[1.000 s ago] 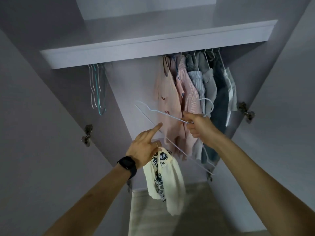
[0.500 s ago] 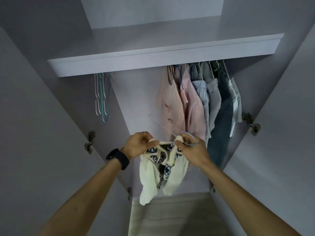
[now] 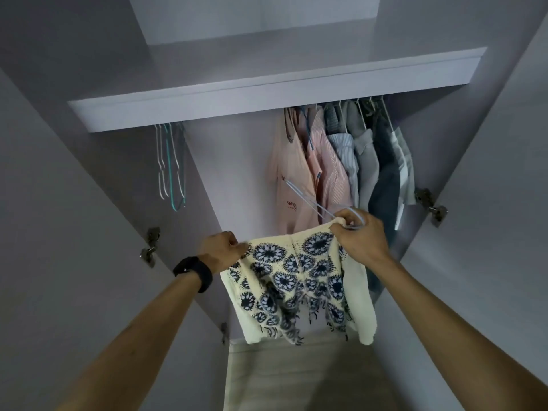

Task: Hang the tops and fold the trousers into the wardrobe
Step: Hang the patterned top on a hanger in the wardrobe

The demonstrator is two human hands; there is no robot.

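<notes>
A cream top (image 3: 299, 286) with dark blue round patterns hangs spread between my hands in front of the open wardrobe. My left hand (image 3: 222, 252), with a black watch on the wrist, grips its left upper corner. My right hand (image 3: 360, 238) pinches the right upper corner together with a thin white wire hanger (image 3: 308, 200), which pokes up and to the left behind the fabric. The hanger's hook curls over my right fingers.
Several tops (image 3: 341, 164) hang on the rail at the right under a white shelf (image 3: 267, 93). Spare empty hangers (image 3: 170, 164) dangle at the left. Open doors with metal hinges (image 3: 430, 206) stand on both sides. A lower shelf (image 3: 296, 375) lies beneath the top.
My hands moved apart and spread the bunched top out flat. The hanger, earlier held free in my right hand, now sits against the top's right corner.
</notes>
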